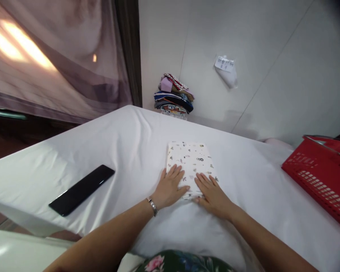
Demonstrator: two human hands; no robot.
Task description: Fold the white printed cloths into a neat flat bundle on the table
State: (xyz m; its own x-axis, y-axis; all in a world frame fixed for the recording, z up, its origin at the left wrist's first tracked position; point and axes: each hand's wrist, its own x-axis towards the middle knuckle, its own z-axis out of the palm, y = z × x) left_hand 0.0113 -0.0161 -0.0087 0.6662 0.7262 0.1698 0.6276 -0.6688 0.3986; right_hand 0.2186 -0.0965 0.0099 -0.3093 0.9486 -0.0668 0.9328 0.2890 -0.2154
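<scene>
A folded white cloth [191,158] with a small scattered print lies flat on the white-covered table [130,151], in the middle of the head view. My left hand [171,185] rests on its near left part, fingers spread and pointing away from me. On the near right part lies my right hand [212,194], its fingers stretched out too. Both palms face down and neither hand grips the cloth. What kind of cloth article it is cannot be made out while folded. A silver bracelet [152,206] circles my left wrist.
A long glossy black flat object [82,190] lies on the table's left side. At the right edge stands a red plastic basket [320,170]. Beyond the far edge, folded clothes [174,96] are stacked by the wall. A curtain [65,56] hangs at the left.
</scene>
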